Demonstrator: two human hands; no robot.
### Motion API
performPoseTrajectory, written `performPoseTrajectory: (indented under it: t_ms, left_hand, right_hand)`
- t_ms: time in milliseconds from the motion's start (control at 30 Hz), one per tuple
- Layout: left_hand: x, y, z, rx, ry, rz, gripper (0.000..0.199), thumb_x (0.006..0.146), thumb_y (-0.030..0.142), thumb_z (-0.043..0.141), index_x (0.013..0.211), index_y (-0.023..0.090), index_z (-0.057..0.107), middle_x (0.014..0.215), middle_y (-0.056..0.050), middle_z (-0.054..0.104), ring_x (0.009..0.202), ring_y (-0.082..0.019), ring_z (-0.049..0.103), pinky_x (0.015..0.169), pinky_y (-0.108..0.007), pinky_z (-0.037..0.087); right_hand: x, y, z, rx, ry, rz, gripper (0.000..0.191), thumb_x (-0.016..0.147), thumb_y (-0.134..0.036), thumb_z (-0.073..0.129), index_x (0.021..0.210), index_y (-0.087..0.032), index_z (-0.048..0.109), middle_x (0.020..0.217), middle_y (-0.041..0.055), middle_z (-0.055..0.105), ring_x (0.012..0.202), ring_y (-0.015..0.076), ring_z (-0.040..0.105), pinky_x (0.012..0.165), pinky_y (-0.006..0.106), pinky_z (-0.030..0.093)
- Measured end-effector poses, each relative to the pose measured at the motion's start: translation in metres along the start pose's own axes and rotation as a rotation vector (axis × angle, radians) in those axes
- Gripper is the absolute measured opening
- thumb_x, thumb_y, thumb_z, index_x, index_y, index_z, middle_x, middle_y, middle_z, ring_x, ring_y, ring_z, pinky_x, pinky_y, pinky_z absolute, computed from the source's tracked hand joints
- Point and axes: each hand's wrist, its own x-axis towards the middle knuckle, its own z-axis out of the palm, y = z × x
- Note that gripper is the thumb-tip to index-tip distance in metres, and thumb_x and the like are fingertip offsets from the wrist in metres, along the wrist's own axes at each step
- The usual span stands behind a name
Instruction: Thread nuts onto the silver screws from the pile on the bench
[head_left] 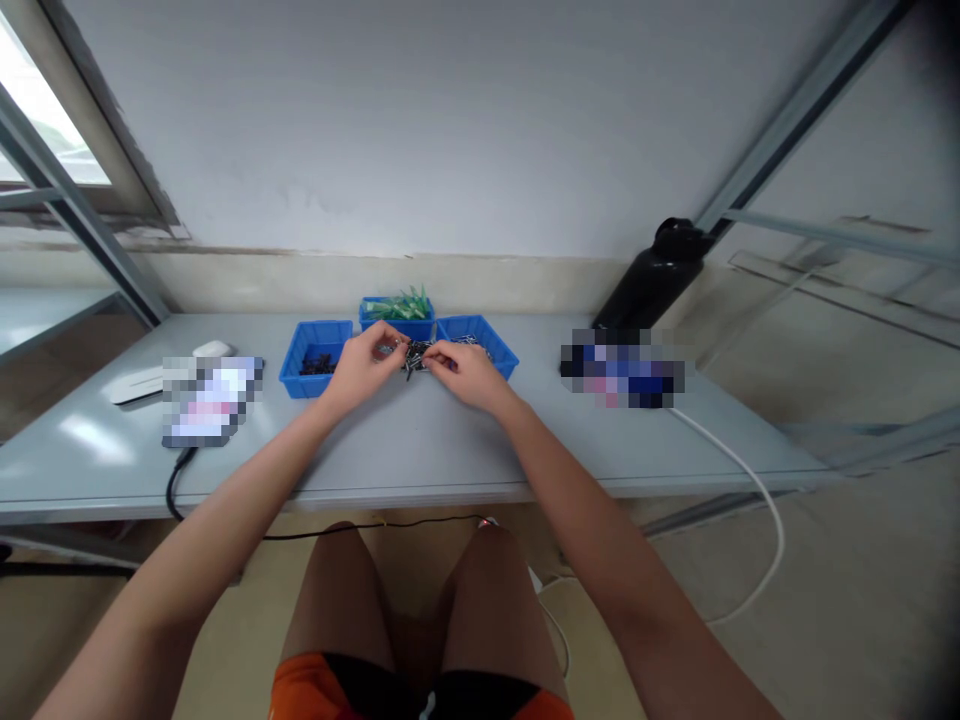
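Note:
My left hand [366, 362] and my right hand [466, 370] meet over a small heap of black and silver parts [414, 354], perhaps screws, at the middle of the table. On both hands the fingertips are pinched together; what lies between them is too small to make out. Beside my left hand is a blue bin [297, 384] with dark little pieces [318, 364] in it. My right hand partly covers a second blue bin [504, 358] of silvery pieces. Behind the heap stands a third blue bin [397, 327], filled with green and clear plastic strips or bags [401, 304].
On the left of the grey table [420, 450] lie a phone [214, 402] with a black cable, a white case [213, 350] and a flat white object [139, 385]. To the right, a black bottle [651, 280] stands behind a blurred device [622, 370] with a white cable [739, 460].

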Motion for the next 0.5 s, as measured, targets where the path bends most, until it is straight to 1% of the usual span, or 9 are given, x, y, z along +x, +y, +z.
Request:
performPoseTrajectory:
  t_ms: [100,200,300,500]
  left_hand:
    - [0.0002,-0.0018,0.0004,0.002,-0.014,-0.014,0.021,0.086,0.039,0.055,0.086,0.018,0.059,0.085,-0.004,0.069,0.076,-0.013,0.062,0.069,-0.024,0.051]
    - [0.0001,-0.0033,0.001,0.023,-0.042,0.003,0.022,0.085,0.039,0.056,0.087,0.018,0.061,0.082,-0.003,0.069,0.073,-0.013,0.061,0.067,-0.024,0.05]
    - [0.0001,-0.0043,0.0015,0.045,-0.064,0.028,0.023,0.085,0.039,0.056,0.087,0.017,0.064,0.082,-0.003,0.069,0.073,-0.013,0.061,0.066,-0.024,0.05]
    - [0.0003,-0.0077,0.0029,0.076,-0.09,0.049,0.025,0.085,0.041,0.057,0.088,0.017,0.066,0.087,-0.004,0.07,0.073,-0.013,0.061,0.067,-0.024,0.05]
  right_hand:
    - [0.0003,0.0009,0.0004,0.0,0.008,-0.002,0.021,0.089,-0.034,0.051,0.089,-0.02,0.067,0.073,0.0021,0.067,0.064,0.0145,0.056,0.065,0.026,0.041]
    - [0.0005,0.0019,0.0006,0.022,0.041,0.003,0.025,0.09,-0.038,0.05,0.097,-0.02,0.066,0.076,0.0024,0.068,0.065,0.015,0.057,0.066,0.027,0.042]
    - [0.0005,0.002,0.0006,0.042,0.068,0.009,0.028,0.09,-0.041,0.051,0.103,-0.02,0.065,0.076,0.0023,0.068,0.066,0.0156,0.058,0.067,0.027,0.043]
    - [0.0008,0.0014,0.0012,0.014,0.042,0.002,0.027,0.091,-0.04,0.05,0.096,-0.02,0.066,0.076,0.0024,0.068,0.065,0.0151,0.057,0.066,0.027,0.041]
